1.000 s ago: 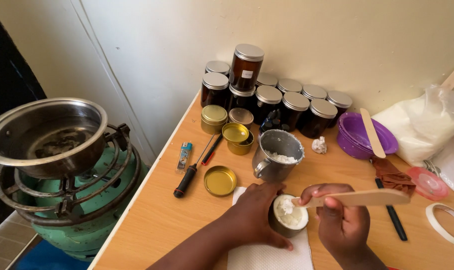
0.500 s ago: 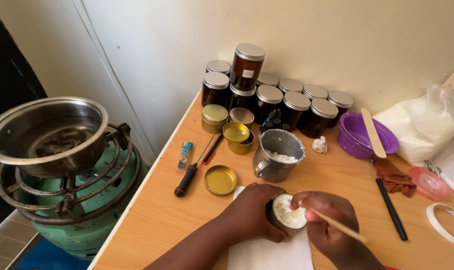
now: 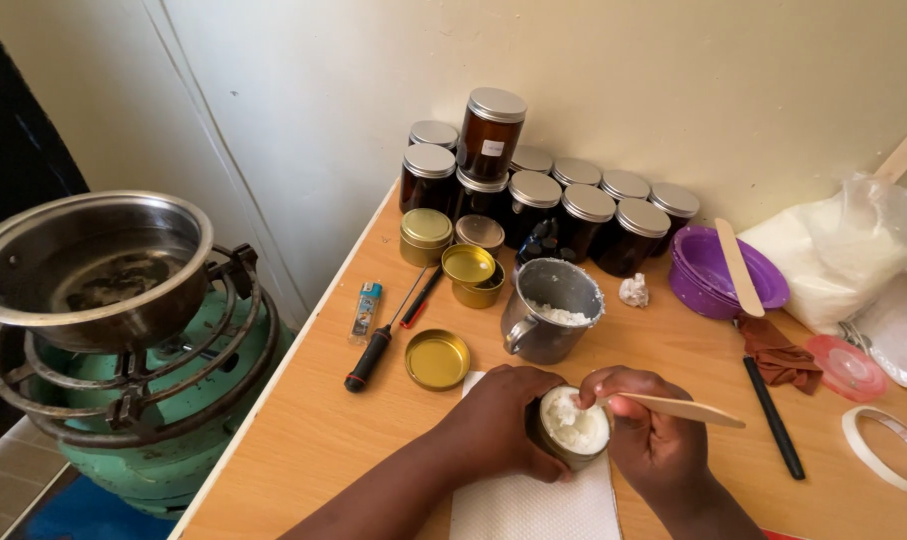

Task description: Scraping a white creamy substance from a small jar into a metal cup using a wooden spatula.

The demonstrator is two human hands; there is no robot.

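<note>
My left hand [image 3: 502,420] wraps around a small round tin [image 3: 574,428] filled with a white, lumpy substance, holding it over a white paper towel [image 3: 534,505]. My right hand [image 3: 652,435] grips a flat wooden stick [image 3: 686,408], its tip resting at the tin's right rim and its free end pointing right. Just behind the hands stands a metal mug [image 3: 549,310] with white substance inside. A loose gold lid [image 3: 438,358] lies to the left of the mug.
Dark jars with silver lids [image 3: 534,195] stand against the wall, gold tins [image 3: 454,250] before them. A screwdriver [image 3: 379,345] and lighter [image 3: 366,306] lie left. A purple bowl with a stick [image 3: 724,270], plastic bag [image 3: 844,250], black pen [image 3: 774,415] and tape roll [image 3: 889,450] lie right. A pot [image 3: 84,270] sits on a gas burner [image 3: 144,400].
My right hand has turned the wooden stick: it swung down toward the lower right, then back to nearly level, its tip staying at the tin. My left hand keeps hold of the tin.
</note>
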